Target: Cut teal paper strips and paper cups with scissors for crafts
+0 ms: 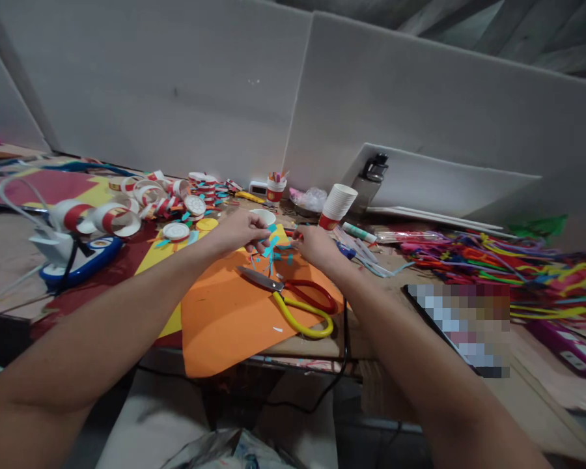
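Observation:
My left hand point(244, 232), fingers curled in, hovers over a small pile of cut blue paper strips point(272, 244) and yellow paper pieces. What its fingertips grip, if anything, is too small to make out. Opposite, my right hand point(316, 246) pinches with thumb and fingers at the right side of the pile; its fingertips also hide what is between them. Scissors point(278, 284) with one red and one yellow handle lie on an orange paper sheet point(219, 326), just in front of both hands. A white paper cup point(264, 217) stands behind the strips.
Cut red-and-white cup rings point(120, 218) and a blue power strip point(83, 260) are on the left. Stacked paper cups point(338, 205) and a bottle point(368, 185) stand behind. Colourful pipe cleaners point(498, 260) and a blurred-out flat device point(461, 326) lie right.

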{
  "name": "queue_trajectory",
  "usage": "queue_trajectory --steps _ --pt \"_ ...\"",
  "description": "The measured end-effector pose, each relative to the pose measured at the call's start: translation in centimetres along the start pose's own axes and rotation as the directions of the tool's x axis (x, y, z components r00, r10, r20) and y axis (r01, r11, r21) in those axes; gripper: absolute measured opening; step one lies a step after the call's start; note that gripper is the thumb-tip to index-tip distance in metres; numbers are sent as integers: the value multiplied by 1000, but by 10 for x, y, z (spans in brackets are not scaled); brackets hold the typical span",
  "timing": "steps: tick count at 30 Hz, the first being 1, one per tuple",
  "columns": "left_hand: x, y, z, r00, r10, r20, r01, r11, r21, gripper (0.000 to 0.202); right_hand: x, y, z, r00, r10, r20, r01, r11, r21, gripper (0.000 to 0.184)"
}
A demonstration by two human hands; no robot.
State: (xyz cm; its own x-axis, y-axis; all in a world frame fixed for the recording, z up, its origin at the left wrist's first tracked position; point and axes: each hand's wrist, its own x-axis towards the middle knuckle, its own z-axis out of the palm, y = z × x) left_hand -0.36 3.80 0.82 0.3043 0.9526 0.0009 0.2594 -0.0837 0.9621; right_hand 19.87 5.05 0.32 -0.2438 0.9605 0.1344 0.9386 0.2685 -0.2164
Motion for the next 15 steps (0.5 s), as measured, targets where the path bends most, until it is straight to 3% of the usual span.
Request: queue_trajectory --steps 5,9,15 --pt "2 -2 -3 997 29 -75 -34 998 -56 8 22 -4 19 979 -205 11 205 978 -47 36" --pt "1 -2 -4 996 37 -86 -40 998 -41 8 31 -3 31 950 -310 37 312 942 -127 36" --pt "-1 -1 -6 992 41 -119 -34 998 58 16 27 1 23 922 -385 31 383 899 -215 29"
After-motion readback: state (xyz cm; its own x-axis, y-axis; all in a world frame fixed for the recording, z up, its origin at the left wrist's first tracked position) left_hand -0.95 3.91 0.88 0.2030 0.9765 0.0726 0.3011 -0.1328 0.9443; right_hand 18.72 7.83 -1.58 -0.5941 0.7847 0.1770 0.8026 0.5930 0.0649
